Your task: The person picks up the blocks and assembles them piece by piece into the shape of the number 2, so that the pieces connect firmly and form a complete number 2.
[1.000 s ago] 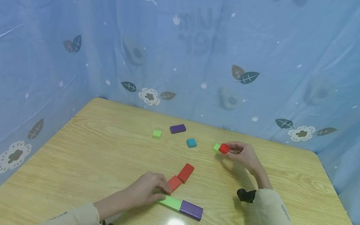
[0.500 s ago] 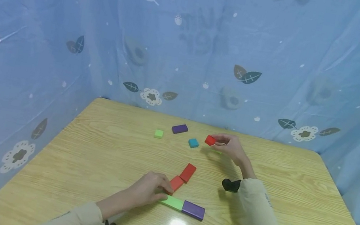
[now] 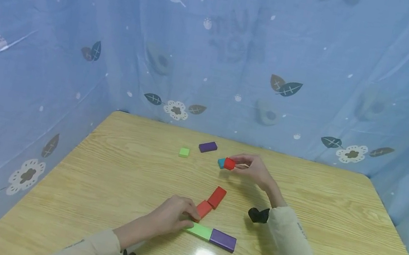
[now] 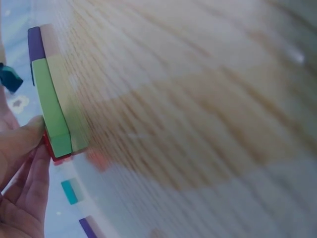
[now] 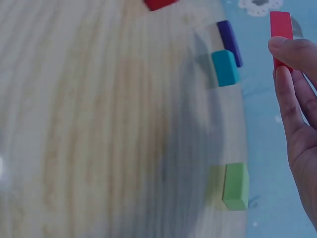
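Observation:
My left hand rests at the near end of a flat red block, its fingertips on that end and its thumb beside a long green block. A second red block continues from the first at a slight angle. The green block lies end to end with a purple block. Farther back, my right hand pinches a small red block between thumb and fingers. That block overlaps a small blue block in the head view; in the right wrist view they appear apart.
Toward the back of the wooden table lie a small green block and a purple block. Another green block shows in the right wrist view. A blue patterned curtain hangs behind the table.
My right hand has carried the small red block leftward, from by the right green block to in front of the blue one. My left hand stays at the flat red block; the view has shifted slightly.

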`<action>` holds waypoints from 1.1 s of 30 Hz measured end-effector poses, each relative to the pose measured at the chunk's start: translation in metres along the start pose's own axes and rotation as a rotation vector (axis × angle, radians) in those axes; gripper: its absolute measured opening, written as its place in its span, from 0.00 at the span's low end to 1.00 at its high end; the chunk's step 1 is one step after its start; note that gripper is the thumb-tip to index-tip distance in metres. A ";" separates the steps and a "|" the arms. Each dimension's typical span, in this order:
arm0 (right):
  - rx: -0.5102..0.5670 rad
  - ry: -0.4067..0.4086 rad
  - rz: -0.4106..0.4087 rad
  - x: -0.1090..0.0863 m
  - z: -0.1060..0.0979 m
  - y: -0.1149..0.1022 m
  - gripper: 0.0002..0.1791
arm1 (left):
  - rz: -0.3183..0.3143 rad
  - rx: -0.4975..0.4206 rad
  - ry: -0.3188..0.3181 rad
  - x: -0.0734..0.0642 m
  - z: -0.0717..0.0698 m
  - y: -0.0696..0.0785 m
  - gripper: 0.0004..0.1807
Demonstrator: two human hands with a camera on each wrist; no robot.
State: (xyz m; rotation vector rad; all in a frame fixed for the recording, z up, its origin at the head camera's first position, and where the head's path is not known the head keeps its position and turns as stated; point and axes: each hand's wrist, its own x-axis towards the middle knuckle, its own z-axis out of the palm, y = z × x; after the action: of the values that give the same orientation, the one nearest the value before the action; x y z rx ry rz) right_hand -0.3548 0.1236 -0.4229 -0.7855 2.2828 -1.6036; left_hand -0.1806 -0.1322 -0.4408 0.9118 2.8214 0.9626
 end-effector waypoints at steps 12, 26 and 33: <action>-0.165 -0.150 -0.018 -0.008 0.015 0.007 0.19 | -0.012 -0.010 -0.010 0.001 -0.001 -0.001 0.10; -0.197 -0.194 0.010 -0.011 0.019 0.009 0.18 | -0.007 -0.016 -0.011 0.000 -0.001 0.000 0.09; -0.241 -0.203 -0.002 -0.011 0.020 0.010 0.18 | -0.005 -0.011 -0.009 0.000 -0.002 0.002 0.09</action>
State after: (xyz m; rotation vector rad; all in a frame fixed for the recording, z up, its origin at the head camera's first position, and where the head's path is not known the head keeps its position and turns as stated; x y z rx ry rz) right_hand -0.3389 0.1158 -0.4404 -0.9587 2.3507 -1.2004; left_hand -0.1805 -0.1323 -0.4378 0.9045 2.8070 0.9696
